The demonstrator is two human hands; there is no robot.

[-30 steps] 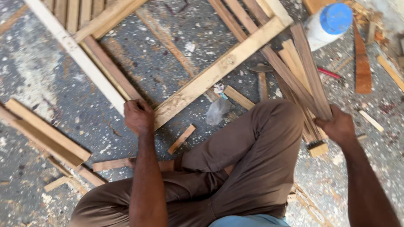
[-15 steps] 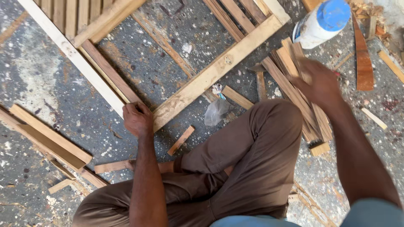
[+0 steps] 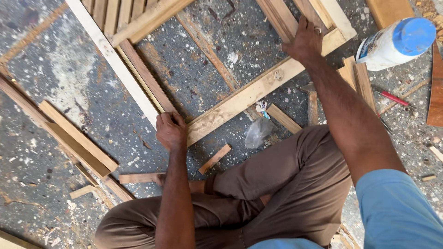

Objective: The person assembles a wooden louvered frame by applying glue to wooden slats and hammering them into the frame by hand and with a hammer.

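Note:
A wooden frame of pale slats lies flat on a speckled grey floor. Its near rail [image 3: 249, 94] runs diagonally from lower left to upper right. My left hand [image 3: 171, 131] grips the frame's near corner where that rail meets a long side rail [image 3: 115, 62]. My right hand [image 3: 304, 42] is stretched forward and presses down on the far end of the near rail, fingers over a darker slat [image 3: 279, 18]. I sit cross-legged in brown trousers behind the frame.
A white bottle with a blue cap [image 3: 399, 42] lies at the upper right. A red pencil [image 3: 393, 97] lies below it. Loose wood offcuts [image 3: 215, 159], a stack of planks [image 3: 76, 138] at left and a crumpled plastic bag [image 3: 257, 131] lie around my knees.
My right hand rose from the slats by my right knee and reached forward onto the far end of the near rail. My left hand stayed on the corner.

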